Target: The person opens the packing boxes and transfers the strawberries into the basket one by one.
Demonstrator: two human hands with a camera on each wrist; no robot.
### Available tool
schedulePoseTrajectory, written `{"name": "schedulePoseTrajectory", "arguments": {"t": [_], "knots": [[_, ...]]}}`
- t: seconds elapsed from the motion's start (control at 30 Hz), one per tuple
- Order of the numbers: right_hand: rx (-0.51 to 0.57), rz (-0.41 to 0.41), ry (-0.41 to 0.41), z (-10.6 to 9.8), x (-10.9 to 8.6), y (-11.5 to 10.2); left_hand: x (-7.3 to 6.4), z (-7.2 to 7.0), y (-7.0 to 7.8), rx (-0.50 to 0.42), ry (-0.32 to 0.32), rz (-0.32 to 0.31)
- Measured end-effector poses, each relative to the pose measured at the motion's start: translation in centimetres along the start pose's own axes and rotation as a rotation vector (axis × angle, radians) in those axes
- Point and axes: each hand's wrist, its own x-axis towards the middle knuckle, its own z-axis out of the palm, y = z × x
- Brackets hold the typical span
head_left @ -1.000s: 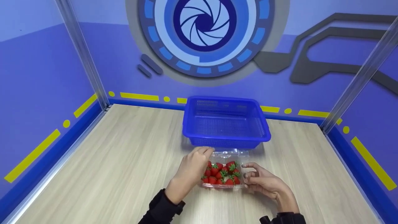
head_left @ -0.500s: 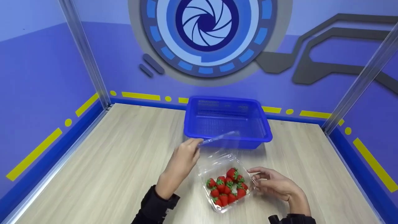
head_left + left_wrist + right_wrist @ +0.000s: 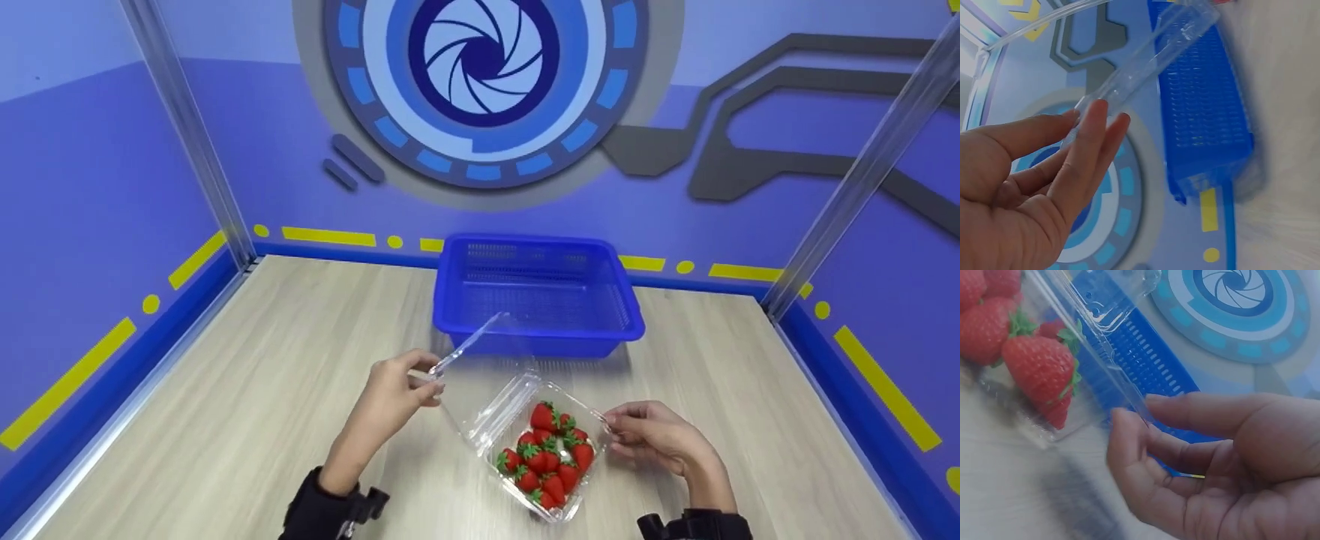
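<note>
A clear plastic clamshell box (image 3: 480, 435) with its lid raised stands near the front middle of the table, turned at an angle. Several red strawberries (image 3: 551, 457) with green leaves lie in its base. My left hand (image 3: 390, 394) pinches the corner of the raised lid (image 3: 1134, 73) between thumb and fingers. On the opposite side, my right hand (image 3: 664, 439) pinches the rim of the base, its thumb and fingertips meeting at the edge in the right wrist view. Large strawberries (image 3: 1039, 365) show through the clear wall there.
A blue perforated plastic basket (image 3: 536, 345) stands just behind the box, near the back wall. Light wood tabletop (image 3: 315, 322) extends to the left and right. Blue patterned panels (image 3: 262, 150) and metal posts (image 3: 191, 142) enclose the table.
My left hand has swung the lid upward and to the left. The box has turned and slid nearer to me, while my right hand has stayed at its right edge, now pinching the rim.
</note>
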Motion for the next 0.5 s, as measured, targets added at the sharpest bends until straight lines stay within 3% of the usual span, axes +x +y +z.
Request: {"name": "schedulePoseTrajectory", "arguments": {"t": [0.2,0.5], "knots": [[-0.015,-0.039,0.034,0.2,1.6,-0.5,-1.5,-1.0,-1.4,-0.122,-0.016,-0.098],[-0.138,-0.071,0.033,-0.7,5.7,-2.1,-4.0,-2.2,-3.6,0.005,-0.116,-0.264]]}}
